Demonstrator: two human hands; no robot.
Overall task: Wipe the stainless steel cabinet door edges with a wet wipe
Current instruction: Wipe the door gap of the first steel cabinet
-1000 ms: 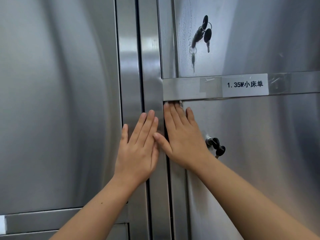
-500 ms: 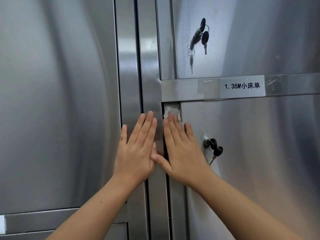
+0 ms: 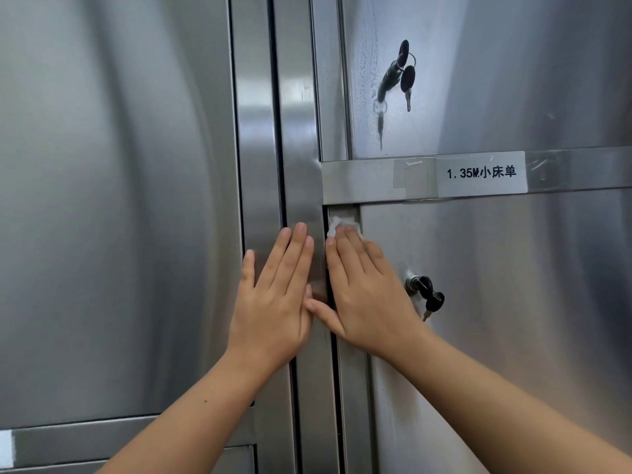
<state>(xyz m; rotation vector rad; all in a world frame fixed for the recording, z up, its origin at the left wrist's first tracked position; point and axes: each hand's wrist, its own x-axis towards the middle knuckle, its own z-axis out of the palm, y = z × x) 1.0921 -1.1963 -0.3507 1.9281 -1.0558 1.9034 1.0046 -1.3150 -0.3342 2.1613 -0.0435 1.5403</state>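
Right grip [image 3: 367, 295] presses wet wipe [image 3: 338, 224] — under fingertips [image 3: 349, 234].

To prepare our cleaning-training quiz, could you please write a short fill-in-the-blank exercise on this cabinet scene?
1. The right hand presses the wet wipe against the door edge just ____ the horizontal bar.
2. The label on that bar begins with the number ____.
3. The left hand lies flat and holds ____.
4. The lower keys hang to the ____ of the right hand.

Missing words: below; 1.35; nothing; right
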